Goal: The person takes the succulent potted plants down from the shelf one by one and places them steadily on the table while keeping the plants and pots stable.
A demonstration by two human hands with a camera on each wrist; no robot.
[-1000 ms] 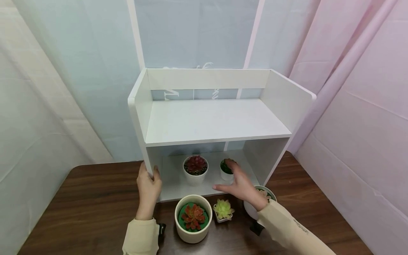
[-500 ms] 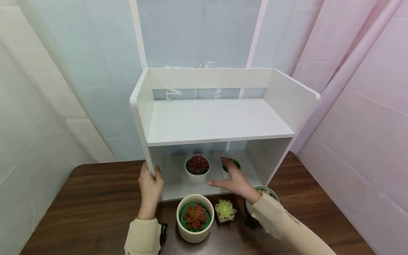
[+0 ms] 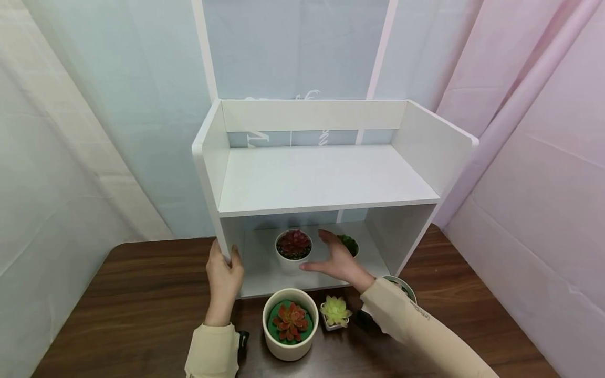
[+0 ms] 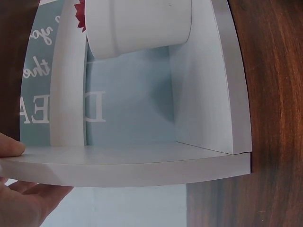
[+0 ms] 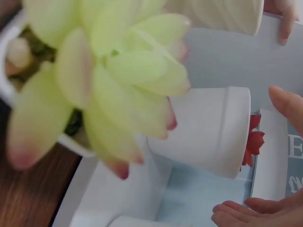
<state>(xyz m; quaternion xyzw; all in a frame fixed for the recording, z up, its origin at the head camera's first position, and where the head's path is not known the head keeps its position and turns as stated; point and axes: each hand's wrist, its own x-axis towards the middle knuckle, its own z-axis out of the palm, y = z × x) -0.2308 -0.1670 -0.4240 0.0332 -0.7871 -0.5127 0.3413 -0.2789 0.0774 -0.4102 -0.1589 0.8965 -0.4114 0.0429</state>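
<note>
A white two-tier shelf [image 3: 326, 176] stands on the table. My left hand [image 3: 224, 278] grips its left side panel, thumb on the inner face and fingers outside, as the left wrist view also shows. On the lower tier sits a white pot with a dark red succulent [image 3: 294, 244], upright. To its right my right hand [image 3: 337, 261] reaches in, thumb and fingers spread wide and holding nothing. In the right wrist view the thumb and fingers flank the white pot [image 5: 203, 125] with a gap on both sides. A small green potted plant [image 3: 350, 244] is partly hidden behind the right hand.
In front of the shelf stand a cream pot with an orange-red succulent [image 3: 290, 321] and a small yellow-green succulent [image 3: 335, 311]. Another round pot [image 3: 402, 286] is mostly covered by the right sleeve. Wooden tabletop [image 3: 142, 294] extends on both sides; a curtain [image 3: 293, 47] hangs behind.
My right hand has moved left, from the small green plant toward the red succulent's pot, fingers still spread. The left hand keeps its hold on the side panel.
</note>
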